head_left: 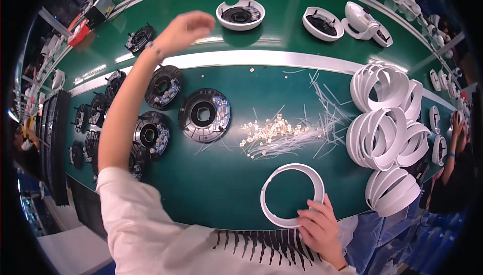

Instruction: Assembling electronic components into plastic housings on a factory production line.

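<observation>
My left hand [185,31] reaches out over the far green belt, its fingers stretched out and slightly blurred, with nothing visible in them. Just beyond its fingertips sits a white round housing [240,23] with a black disc and circuit board inside. Near the table's front edge, my right hand [319,227] grips the lower right rim of a white plastic ring [267,194]. A black round base with a blue circuit board [190,119] lies at mid-table, and similar black bases [163,88] cluster around and behind my left forearm.
White rings [375,139] are stacked at the right. Small white connectors [274,129] and thin clear strips [327,109] lie scattered mid-table. More white housings [323,34] stand on the far belt, beyond a metal rail [287,59]. Another person's arm [450,157] shows at far right.
</observation>
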A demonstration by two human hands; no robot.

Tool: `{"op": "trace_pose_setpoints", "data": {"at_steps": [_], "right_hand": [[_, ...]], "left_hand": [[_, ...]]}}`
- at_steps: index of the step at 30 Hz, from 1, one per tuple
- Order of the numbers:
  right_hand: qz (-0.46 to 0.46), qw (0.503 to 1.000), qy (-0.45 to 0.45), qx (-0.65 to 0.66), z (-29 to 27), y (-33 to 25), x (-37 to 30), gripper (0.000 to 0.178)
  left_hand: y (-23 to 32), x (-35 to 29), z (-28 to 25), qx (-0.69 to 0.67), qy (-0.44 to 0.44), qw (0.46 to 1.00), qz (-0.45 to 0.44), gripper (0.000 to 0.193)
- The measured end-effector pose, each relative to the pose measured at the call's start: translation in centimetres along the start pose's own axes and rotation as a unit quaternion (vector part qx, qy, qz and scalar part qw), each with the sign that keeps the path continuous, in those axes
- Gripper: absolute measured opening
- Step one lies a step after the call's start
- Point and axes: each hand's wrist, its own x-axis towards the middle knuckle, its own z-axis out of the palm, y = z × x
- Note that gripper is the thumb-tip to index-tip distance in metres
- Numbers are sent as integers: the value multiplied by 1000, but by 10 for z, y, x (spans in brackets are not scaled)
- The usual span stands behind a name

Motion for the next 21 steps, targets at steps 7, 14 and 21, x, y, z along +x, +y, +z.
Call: {"op": "trace_pose_setpoints", "data": {"at_steps": [7,14,21], "right_hand": [[42,991,-88,-94,-6,-17,50,87],[37,982,-176,-51,0,-22,65,105],[20,996,-91,6,-1,-18,62,100]], "left_hand": [[55,-99,53,310,-116,941,-73,62],[50,-119,58,369,-8,926,-80,53],[64,-123,70,329,104,939,-4,30]]}}
